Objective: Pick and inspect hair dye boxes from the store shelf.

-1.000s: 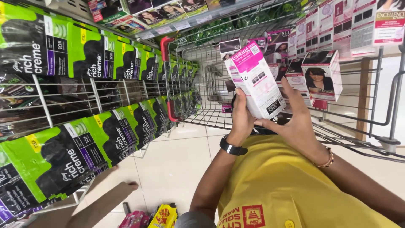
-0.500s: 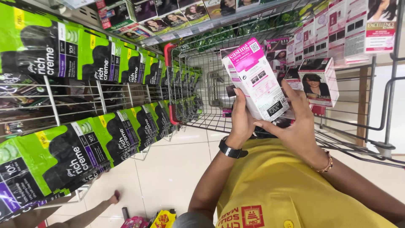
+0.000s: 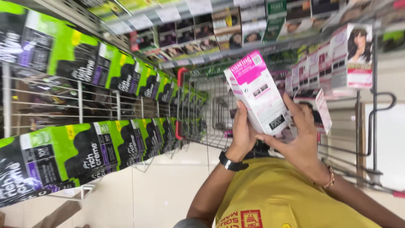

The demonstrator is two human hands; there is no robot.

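Shop aisle, view tilted. Wire rack shelving (image 3: 80, 109) is running along the left, rows of green-and-black boxes (image 3: 105, 147) sitting behind the wires. More shelves (image 3: 236, 25) are spanning the top, stacked with boxes showing portraits. A wire shopping cart (image 3: 211, 109) with red trim is standing mid-aisle. Pale glossy floor tiles (image 3: 143, 190) are reflecting bright, even overhead light. A white wall panel (image 3: 390, 143) is showing on the right, metal tube frame (image 3: 373, 126) in front

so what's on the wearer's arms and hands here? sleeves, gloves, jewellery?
No gloves and no sleeves over either forearm. Left hand: black band watch on the wrist. Right hand: thin beaded reddish-gold bracelet on the wrist. Torso wears a yellow shirt with a red printed emblem.
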